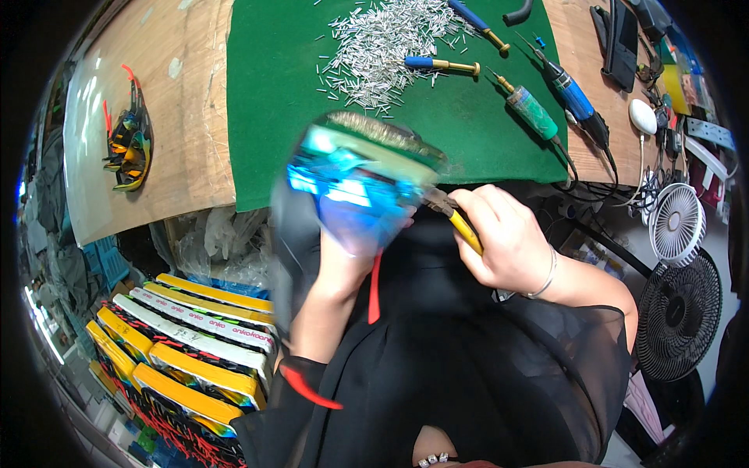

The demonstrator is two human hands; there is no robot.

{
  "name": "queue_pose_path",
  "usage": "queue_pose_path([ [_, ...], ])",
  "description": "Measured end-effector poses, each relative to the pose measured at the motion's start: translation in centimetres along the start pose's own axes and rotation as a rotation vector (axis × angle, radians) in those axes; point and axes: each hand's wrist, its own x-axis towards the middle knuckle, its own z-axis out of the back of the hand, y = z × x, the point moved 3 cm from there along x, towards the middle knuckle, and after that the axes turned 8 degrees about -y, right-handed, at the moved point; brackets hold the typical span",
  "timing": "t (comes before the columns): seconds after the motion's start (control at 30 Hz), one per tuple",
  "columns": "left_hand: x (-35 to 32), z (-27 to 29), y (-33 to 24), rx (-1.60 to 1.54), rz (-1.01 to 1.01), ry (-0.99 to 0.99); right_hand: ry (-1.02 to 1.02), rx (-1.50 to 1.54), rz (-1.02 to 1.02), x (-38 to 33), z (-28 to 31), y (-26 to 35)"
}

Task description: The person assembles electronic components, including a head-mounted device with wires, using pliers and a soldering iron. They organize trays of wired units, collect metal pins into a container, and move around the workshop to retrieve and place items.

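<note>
A pair of sports sunglasses (355,175) with a blue-green mirrored lens and red temple tips hangs over my lap, just off the table's near edge. It is blurred by motion. My left hand (345,246) grips it from below; the lens hides most of the fingers. In my right hand (507,234) is a pair of pliers (466,230) with yellow handles, the fingers closed round them. The metal jaws point left and meet the right end of the glasses; whether they pinch a part there is too blurred to tell.
A green mat (269,101) bears a heap of small metal pins (374,47) and a blue-handled screwdriver (437,64). Electric screwdrivers, one green (532,111), one blue (576,95), lie right. More glasses (129,148) lie left. Packed boxes (195,359) stand lower left; fans (677,222) stand right.
</note>
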Motion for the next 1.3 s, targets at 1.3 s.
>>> queue_pose_path([
  [1.3,1.1,3.2,-5.3,-0.072,-0.213,-0.157,0.169,-0.208,0.049,-1.4,1.2,-0.7],
])
